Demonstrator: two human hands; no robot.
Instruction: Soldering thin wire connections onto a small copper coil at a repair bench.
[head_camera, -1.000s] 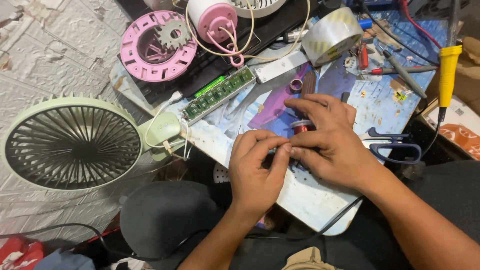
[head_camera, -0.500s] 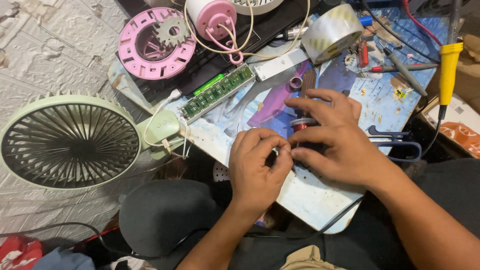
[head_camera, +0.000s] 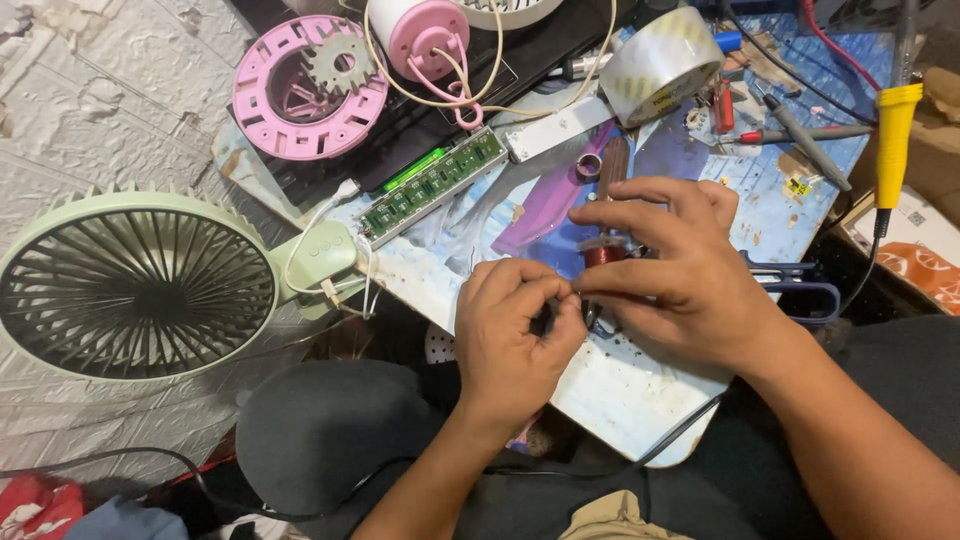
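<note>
fan (head_camera: 135, 285) left of board (head_camera: 640, 390), tape roll (head_camera: 660, 62) behind

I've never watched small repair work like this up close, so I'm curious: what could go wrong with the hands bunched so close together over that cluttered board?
The left hand and right hand pinch something tiny beside a small copper coil; it could slip and vanish among the clutter. The thin white wires from the green fan to the circuit board look easy to snag. The yellow-handled soldering iron lies close by the right arm.
</note>
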